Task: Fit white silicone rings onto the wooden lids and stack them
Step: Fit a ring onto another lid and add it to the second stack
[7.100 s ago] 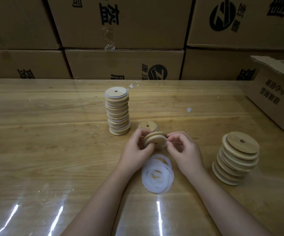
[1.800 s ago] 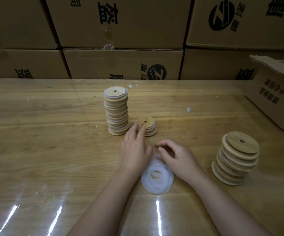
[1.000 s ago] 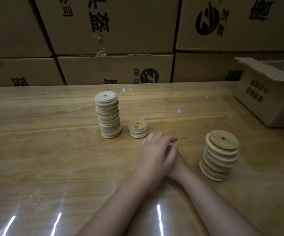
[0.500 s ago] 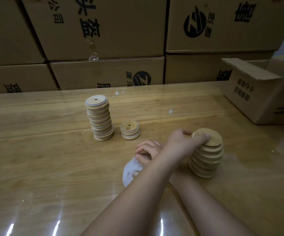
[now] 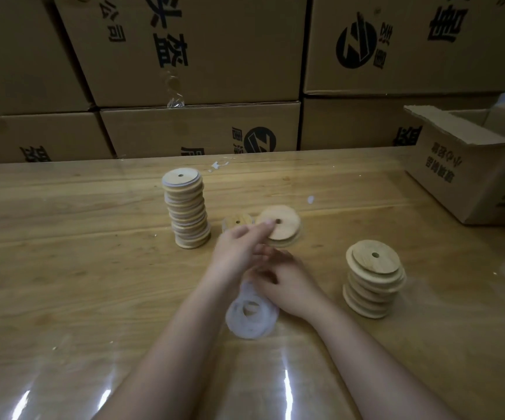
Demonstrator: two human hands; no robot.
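My left hand (image 5: pixel 239 248) grips a bare wooden lid (image 5: pixel 281 227) by its near edge, just above the table beside a short stack of ringed lids (image 5: pixel 234 222). My right hand (image 5: pixel 289 283) sits right behind it, fingers curled at the far edge of the pile of white silicone rings (image 5: pixel 251 318) and pinching a blurred white ring. A tall stack of ringed lids (image 5: pixel 187 207) stands to the left. A leaning stack of bare wooden lids (image 5: pixel 372 277) stands to the right.
An open cardboard box (image 5: pixel 463 177) sits at the table's right edge. Stacked cartons (image 5: pixel 199 56) wall off the back of the wooden table (image 5: pixel 63 283). Small white scraps (image 5: pixel 311 199) lie on the table beyond the lids.
My left hand reached across to the right stack, took its top lid and carried it back to the middle. My right hand stayed at the ring pile. The camera turned left.
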